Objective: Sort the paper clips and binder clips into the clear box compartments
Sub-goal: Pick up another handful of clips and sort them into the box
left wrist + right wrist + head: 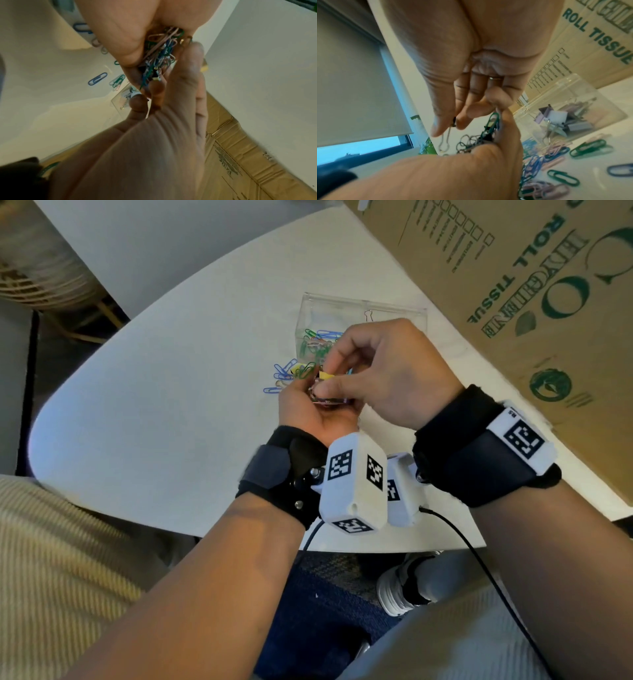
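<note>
Left hand [310, 409] cups a paper-clip bundle [159, 56] – right hand [383, 371] pinches a binder clip [452, 124] – just before the clear box [359, 316].

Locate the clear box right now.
Head view: the clear box sits on the white table, just beyond the hands, beside the cardboard carton on the right.

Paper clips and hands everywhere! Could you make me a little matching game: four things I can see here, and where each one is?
Things:
1. left hand
2. right hand
3. clear box
4. loose paper clips

Places:
A. lying on the white table
B. pinching a binder clip
C. beside the cardboard carton
D. cupped around a bundle of clips

Pairs: 1-D, 2-B, 3-C, 4-A
</note>
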The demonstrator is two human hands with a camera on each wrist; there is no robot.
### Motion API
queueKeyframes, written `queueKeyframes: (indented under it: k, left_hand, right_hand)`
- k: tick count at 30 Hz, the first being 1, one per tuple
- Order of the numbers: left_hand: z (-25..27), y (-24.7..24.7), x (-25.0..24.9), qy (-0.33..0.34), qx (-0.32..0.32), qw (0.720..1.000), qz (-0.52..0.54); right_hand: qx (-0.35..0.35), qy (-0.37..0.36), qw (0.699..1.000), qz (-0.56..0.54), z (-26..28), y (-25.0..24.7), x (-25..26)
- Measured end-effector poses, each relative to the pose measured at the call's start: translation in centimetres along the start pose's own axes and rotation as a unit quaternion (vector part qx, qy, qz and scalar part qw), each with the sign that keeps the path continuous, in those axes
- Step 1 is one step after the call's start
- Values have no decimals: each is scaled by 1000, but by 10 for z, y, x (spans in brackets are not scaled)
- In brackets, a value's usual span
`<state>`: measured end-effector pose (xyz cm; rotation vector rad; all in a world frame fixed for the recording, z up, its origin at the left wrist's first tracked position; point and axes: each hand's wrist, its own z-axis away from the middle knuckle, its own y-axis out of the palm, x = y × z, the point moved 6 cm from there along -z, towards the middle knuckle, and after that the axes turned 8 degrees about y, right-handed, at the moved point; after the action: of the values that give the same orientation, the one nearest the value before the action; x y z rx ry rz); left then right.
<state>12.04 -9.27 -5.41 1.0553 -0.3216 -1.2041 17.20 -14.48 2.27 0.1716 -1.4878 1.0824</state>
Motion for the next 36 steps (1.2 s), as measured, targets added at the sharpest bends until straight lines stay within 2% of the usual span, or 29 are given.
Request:
queueKeyframes:
  k: [5,7,10,12,16,20,25,29,36]
  left_hand:
    - [-3,0,-1,-8,6,1000,4]
    - [-4,0,-3,-18,27,999,7]
    - [-3,-6,-7,-30,38,999,2]
    - [-2,-10,-8,-35,39,999,6]
    - [-1,-11,-6,-34,39,999,5]
    - [1,-6,-6,-31,41,999,0]
    - [5,1,-4,-9,69,997,-12]
    - [8,0,-2,0,78,997,-18]
    - [7,-3,-5,11,59,998,-1]
  right_hand:
    - [-46,27,988,-147,-3,-19,-3]
    - [-96,59,975,-193,-7,-38,-11]
    - [-208,101,956,-179,-13,-72,-32]
    - [-243,113,952,-149,-15,-84,-43]
    - [-194,113,974,-26,-22,-78,-49]
    - [-192,50,979,35,-20,-76,-30]
    - [-54,-40,991,113,-5,-40,4]
    - [26,-44,969,241,-2,-23,7]
    - [55,-34,969,240,0,-18,4]
